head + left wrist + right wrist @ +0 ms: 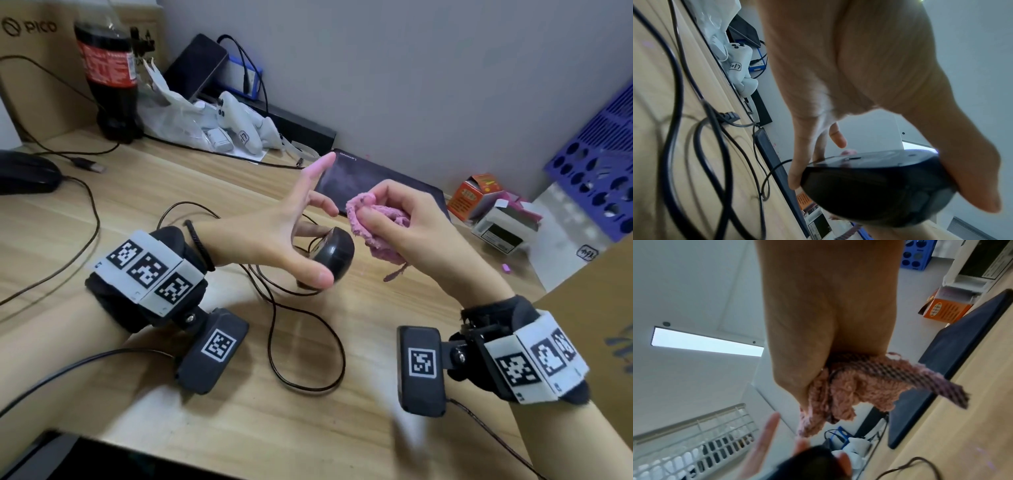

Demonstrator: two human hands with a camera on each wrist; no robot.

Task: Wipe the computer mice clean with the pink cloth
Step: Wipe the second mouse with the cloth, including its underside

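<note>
My left hand (308, 255) holds a black wired mouse (334, 253) lifted off the wooden desk, pinched between the thumb (972, 178) and the lower fingers, with the index finger sticking out straight. In the left wrist view the mouse (875, 186) shows its flat underside turned up. My right hand (383, 212) grips a bunched pink cloth (373, 236) just right of the mouse, a small gap between them. The right wrist view shows the cloth (849, 386) hanging from my fist above the mouse (812, 462). A second black mouse (24, 173) lies at the far left.
The held mouse's cable (308, 342) loops over the desk in front. A dark Lenovo device (373, 178) lies behind my hands. A cola bottle (109, 75) and white controllers (239, 123) stand at the back, an orange box (474, 193) and blue crate (599, 144) right.
</note>
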